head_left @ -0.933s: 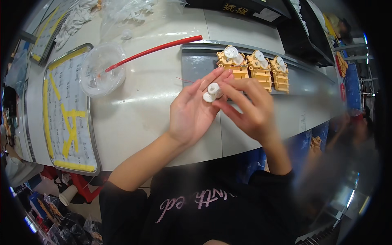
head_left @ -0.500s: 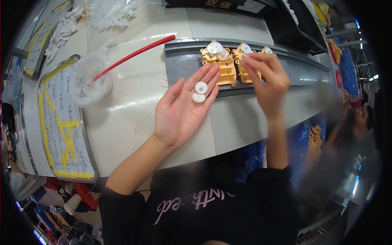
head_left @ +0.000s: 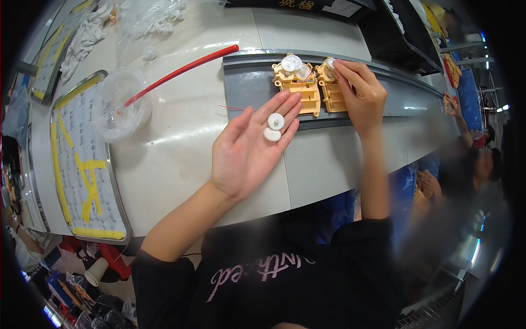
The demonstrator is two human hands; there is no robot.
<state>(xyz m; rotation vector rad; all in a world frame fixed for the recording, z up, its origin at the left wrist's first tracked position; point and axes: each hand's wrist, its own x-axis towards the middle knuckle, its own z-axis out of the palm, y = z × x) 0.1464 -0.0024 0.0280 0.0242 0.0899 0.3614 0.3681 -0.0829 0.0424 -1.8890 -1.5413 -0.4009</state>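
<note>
My left hand [head_left: 246, 153] lies palm up with its fingers stretched out. Two small white plastic gears [head_left: 275, 121] rest loose on it, near the base of the fingers. With thumb and fingertips, my right hand [head_left: 363, 98] pinches a white gear [head_left: 330, 64] at the top of a yellow plastic housing [head_left: 332, 97]; the fingers partly cover both. Just left of it lies another yellow housing [head_left: 300, 98] with white round gears [head_left: 291, 63] on its upper part. My left fingertips are close to its lower edge.
Both housings lie on a long grey rail [head_left: 249, 82] across the table [head_left: 181, 164]. To the left are a clear plastic tub [head_left: 112, 129] with a red stick [head_left: 186, 72] and a tray with yellow tape [head_left: 87, 164]. A black bin [head_left: 400, 49] stands at the back right.
My right hand has come down onto the middle housing and pinches a gear at its top. My left hand has shifted slightly right, still carrying the two gears.
</note>
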